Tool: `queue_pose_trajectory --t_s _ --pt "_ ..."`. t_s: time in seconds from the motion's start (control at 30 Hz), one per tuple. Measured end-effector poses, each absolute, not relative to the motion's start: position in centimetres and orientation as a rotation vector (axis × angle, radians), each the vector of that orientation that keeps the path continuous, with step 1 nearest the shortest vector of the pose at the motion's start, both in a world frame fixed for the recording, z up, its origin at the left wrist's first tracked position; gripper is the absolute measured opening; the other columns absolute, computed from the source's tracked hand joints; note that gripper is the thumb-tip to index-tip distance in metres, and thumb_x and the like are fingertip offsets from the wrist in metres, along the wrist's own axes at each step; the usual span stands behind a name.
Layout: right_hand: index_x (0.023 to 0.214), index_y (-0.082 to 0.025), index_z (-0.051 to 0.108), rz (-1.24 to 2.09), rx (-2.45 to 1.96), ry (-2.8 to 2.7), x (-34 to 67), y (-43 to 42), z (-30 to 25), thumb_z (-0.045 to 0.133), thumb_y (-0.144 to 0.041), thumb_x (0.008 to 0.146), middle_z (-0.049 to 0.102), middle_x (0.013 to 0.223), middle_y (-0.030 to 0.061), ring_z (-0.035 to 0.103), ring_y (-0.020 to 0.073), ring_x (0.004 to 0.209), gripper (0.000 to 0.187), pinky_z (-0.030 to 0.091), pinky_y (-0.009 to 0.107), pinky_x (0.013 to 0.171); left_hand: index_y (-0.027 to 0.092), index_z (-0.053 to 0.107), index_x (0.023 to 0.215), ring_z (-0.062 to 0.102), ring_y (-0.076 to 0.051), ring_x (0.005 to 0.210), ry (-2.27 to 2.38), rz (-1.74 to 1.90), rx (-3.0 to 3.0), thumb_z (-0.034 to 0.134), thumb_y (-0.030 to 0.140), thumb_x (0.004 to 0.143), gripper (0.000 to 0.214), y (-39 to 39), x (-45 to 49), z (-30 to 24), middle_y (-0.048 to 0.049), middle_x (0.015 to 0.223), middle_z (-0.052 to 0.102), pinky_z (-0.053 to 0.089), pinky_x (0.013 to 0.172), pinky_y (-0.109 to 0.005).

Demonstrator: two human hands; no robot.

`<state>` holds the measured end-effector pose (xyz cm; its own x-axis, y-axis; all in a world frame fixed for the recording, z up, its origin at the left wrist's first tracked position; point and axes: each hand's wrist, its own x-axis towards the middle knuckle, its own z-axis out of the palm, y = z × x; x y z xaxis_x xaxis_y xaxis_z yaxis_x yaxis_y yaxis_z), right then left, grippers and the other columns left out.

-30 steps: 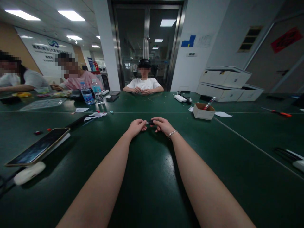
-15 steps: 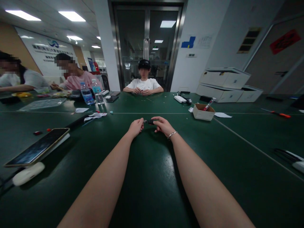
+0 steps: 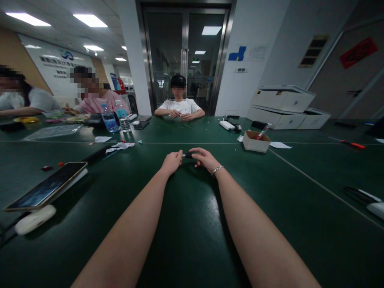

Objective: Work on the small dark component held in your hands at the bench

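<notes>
Over the green table point(image 3: 186, 224), both arms reach forward and my hands meet around a small dark stubby piece point(image 3: 188, 155) with a pale, metallic-looking end; its exact kind is too small to tell. My left hand point(image 3: 173, 162) is closed in a pinch at the pale end, thumb on top. My right hand point(image 3: 207, 160), wearing a silver bracelet point(image 3: 217, 171) at the wrist, grips the dark end between thumb and fingers, its other fingers curled. The piece is held above the tabletop, slightly tilted, and the fingertips partly hide it.
A phone point(image 3: 48, 186) and a white rounded object point(image 3: 35, 220) lie at left. Farther off stand two water bottles point(image 3: 110, 121) and paper scraps point(image 3: 120, 147). A small open box point(image 3: 255, 143), white boxes point(image 3: 277, 108) and an orange-handled tool point(image 3: 354, 145) are at right. A person point(image 3: 179, 106) sits opposite.
The dark piece has tilted slightly and sits closer to my left fingertips; less of its pale end shows. Both hands stay in nearly the same place. The person opposite has shifted their hands.
</notes>
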<state>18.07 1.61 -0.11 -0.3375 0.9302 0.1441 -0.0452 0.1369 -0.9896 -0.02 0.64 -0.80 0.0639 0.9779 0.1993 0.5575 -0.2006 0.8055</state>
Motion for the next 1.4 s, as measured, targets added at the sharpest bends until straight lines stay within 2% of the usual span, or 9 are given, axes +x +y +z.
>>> queue_pose_trajectory --t_s 0.43,0.97,1.4 --pt "0.098 -0.020 0.064 1.394 -0.856 -1.516 18.2 1.3 0.2 0.064 -0.017 0.072 0.059 0.072 -0.0035 0.046 0.0024 0.044 0.026 0.053 0.019 0.047 0.018 0.055 0.064 0.050 -0.015 0.053 1.553 0.998 1.717 0.031 0.054 0.084 0.049 1.1 -0.1 -0.7 -0.0035 0.061 0.058 0.033 0.052 -0.027" --pt "0.098 -0.020 0.063 1.420 -0.835 -1.486 18.1 0.9 0.6 0.065 -0.014 0.070 0.061 0.088 -0.0002 0.050 0.0010 0.047 0.029 0.051 0.017 0.047 0.018 0.048 0.058 0.035 -0.010 0.040 1.470 0.997 1.476 0.037 0.047 0.082 0.039 1.0 0.5 0.5 0.0024 0.043 0.039 0.028 0.044 -0.024" --pt "0.097 -0.021 0.064 1.395 -0.842 -1.489 18.2 0.8 0.8 0.065 -0.013 0.066 0.062 0.100 0.0016 0.051 0.0007 0.049 0.032 0.052 0.019 0.050 0.017 0.049 0.060 0.030 -0.009 0.037 1.419 0.954 1.407 0.039 0.049 0.082 0.039 0.6 0.5 1.2 0.0047 0.041 0.031 0.024 0.042 -0.024"
